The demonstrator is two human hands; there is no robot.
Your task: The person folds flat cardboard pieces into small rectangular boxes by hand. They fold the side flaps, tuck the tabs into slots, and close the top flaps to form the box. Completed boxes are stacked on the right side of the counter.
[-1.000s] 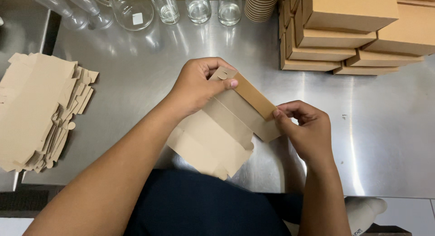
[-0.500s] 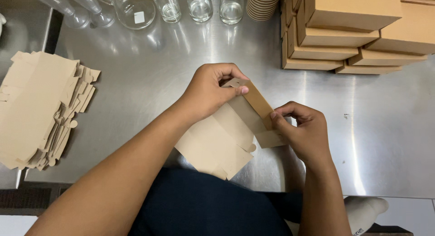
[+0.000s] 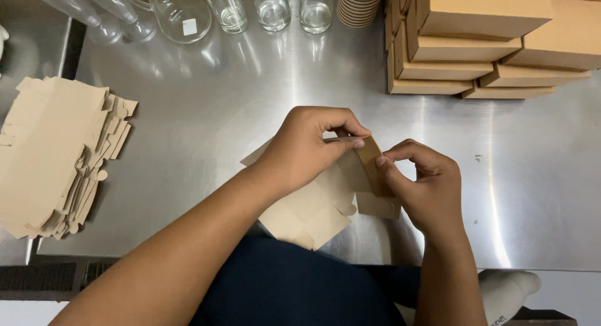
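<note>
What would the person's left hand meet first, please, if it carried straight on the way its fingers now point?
Most likely the right hand: the left hand points rightward across the folded cardboard blank that both hold, and the fingertips almost meet. Depth is hard to judge.

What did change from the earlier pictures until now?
Both hands, left hand and right hand, moved closer together, folding the cardboard blank so its long side flap stands up shorter between them. Both keep holding it. The flat blanks pile and finished boxes stayed.

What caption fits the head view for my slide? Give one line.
Both hands, left hand and right hand, fold a flat cardboard box blank over a steel table.
</note>
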